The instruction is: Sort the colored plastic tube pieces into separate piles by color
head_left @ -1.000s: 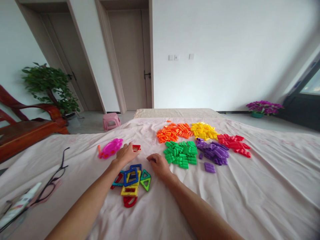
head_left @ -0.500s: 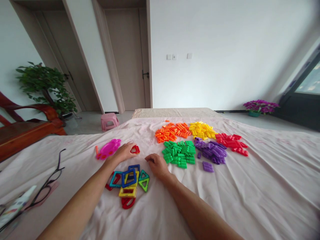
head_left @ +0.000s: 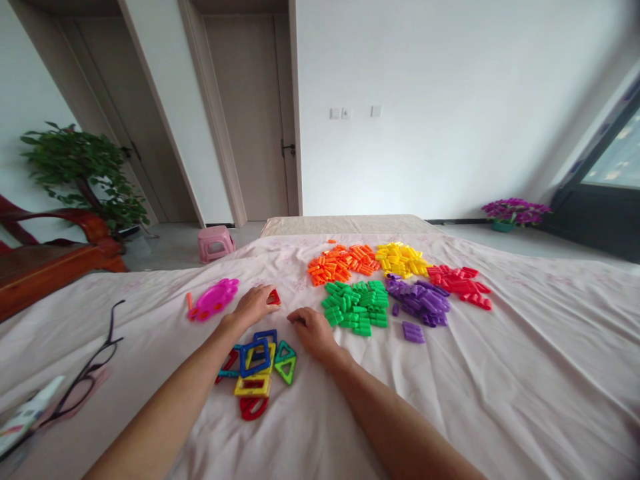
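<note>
My left hand grips a small red magnetic tile with a hollow middle, just above the cloth. To its right, my right hand has its fingers curled together; whatever they hold, if anything, is hidden. Between my forearms lies an overlapping pile of frame-shaped magnetic tiles. It includes a blue square tile, a yellow tile, a green triangle tile and a rounded red tile. Close to my right hand is a heap of green plastic tubes.
Heaps of orange tubes, yellow tubes, red tubes and purple tubes lie at the right on the cloth. Leftward are a pink toy, eyeglasses and a white tube.
The red tile has turned slightly in my left hand. My right hand has barely moved. The whole view has shifted a little.
</note>
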A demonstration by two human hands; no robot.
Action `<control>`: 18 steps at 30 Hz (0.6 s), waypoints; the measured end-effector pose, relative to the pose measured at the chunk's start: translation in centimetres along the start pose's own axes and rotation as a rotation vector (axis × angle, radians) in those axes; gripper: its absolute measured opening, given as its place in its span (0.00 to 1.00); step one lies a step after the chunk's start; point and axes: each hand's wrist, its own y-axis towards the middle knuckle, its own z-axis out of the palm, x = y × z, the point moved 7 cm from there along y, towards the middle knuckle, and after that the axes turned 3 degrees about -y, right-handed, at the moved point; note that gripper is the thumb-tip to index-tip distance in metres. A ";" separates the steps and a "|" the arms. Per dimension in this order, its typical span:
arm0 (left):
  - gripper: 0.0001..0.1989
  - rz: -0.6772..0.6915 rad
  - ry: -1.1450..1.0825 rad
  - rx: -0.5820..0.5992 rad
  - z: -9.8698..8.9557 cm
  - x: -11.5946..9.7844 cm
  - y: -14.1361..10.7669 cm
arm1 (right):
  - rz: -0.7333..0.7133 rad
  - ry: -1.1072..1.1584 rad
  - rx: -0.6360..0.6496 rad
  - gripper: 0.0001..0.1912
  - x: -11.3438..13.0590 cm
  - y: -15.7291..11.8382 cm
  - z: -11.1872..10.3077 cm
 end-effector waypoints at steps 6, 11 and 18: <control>0.31 -0.057 0.001 0.025 -0.2 0.5 -0.4 | -0.006 0.005 0.004 0.19 0.0 0.0 0.0; 0.29 -0.268 0.036 -0.032 0.1 1.1 -0.4 | -0.007 0.009 -0.006 0.19 -0.1 0.0 0.1; 0.45 -0.372 -0.084 -0.041 -0.3 2.1 0.0 | -0.005 0.012 -0.009 0.19 -0.5 0.0 0.2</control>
